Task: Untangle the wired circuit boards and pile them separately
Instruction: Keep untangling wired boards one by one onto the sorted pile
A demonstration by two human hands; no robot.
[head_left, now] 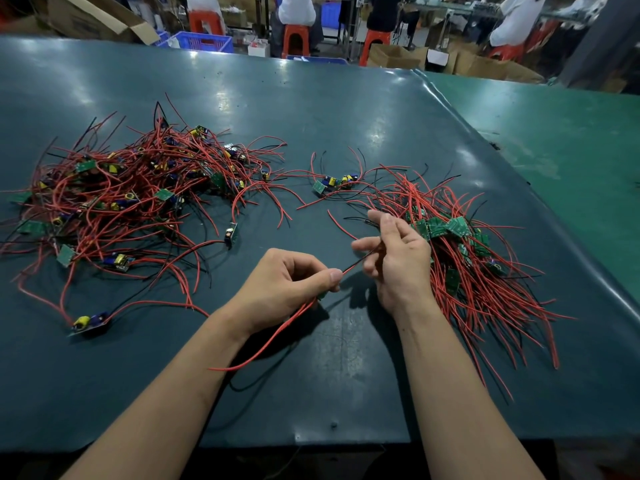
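Pinching a small green circuit board [322, 294] in the curled left hand [287, 285]; gripping its thin red and black wires [360, 261] in the half-closed right hand [398, 261]. Hovering over the glossy dark worktop [346, 98], between the tangled heap [131, 192] and the combed sorted pile [478, 258].

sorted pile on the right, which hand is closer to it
Right. The right hand is right beside the sorted pile, its back almost against the boards; the left hand is farther off, toward the table's middle.
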